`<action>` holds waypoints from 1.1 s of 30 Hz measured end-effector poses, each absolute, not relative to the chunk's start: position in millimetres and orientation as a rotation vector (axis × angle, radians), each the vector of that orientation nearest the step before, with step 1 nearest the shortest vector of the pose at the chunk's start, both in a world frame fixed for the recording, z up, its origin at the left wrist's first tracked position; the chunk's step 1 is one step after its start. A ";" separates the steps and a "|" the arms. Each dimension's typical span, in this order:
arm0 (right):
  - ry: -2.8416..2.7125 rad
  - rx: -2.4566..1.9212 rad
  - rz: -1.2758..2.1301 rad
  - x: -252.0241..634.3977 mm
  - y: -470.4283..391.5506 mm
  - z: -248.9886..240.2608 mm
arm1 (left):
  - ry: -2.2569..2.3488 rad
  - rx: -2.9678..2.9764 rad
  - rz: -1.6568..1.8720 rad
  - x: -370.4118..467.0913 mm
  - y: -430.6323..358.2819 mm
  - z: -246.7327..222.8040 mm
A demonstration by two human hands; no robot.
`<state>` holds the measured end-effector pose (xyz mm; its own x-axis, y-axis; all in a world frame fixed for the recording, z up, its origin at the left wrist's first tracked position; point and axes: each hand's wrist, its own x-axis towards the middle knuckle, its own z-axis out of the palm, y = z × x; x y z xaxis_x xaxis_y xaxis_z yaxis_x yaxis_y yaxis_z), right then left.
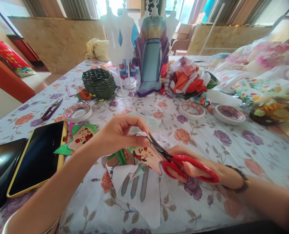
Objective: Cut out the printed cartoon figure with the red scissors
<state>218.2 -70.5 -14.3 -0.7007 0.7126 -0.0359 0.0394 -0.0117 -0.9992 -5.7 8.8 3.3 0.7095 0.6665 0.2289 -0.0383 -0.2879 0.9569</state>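
Between the thumb and fingers of my left hand [124, 135] is the upper edge of a piece of printed fabric [146, 156], with a peach shape and red and dark flowers on it. Its white lower part [149, 208], marked with grey-green stripes, hangs down over the table. My right hand [198, 162] grips red-handled scissors [195, 167]. The dark blades lie at the fabric's edge, close to my left thumb. To the left, a cut-out green and floral piece [82, 136] rests on the tablecloth beside my left forearm.
A phone [39, 156] and a black object [3, 172] lie at left. Thread snips [52, 109], several tape rolls [191, 110] and a dark woven basket [99, 83] are further back. Behind stand white mannequins [112, 39] and a dressed one [150, 61]. Fabric [188, 78] and bags [256, 81] are heaped right.
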 end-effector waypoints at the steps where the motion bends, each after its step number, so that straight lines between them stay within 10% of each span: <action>1: -1.772 -0.782 1.766 218.0 -71.8 -12.9 | 0.503 1.751 0.755 -5.6 8.9 3.5; 33: -1.813 -0.803 1.827 217.6 -72.0 -11.0 | 0.561 1.885 0.792 -6.5 6.2 6.6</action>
<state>217.6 -72.0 -11.0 -0.7338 0.6728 -0.0943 0.0893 -0.0421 -0.9951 -6.5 6.2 6.6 0.6808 0.6770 0.2797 0.0396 -0.4154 0.9088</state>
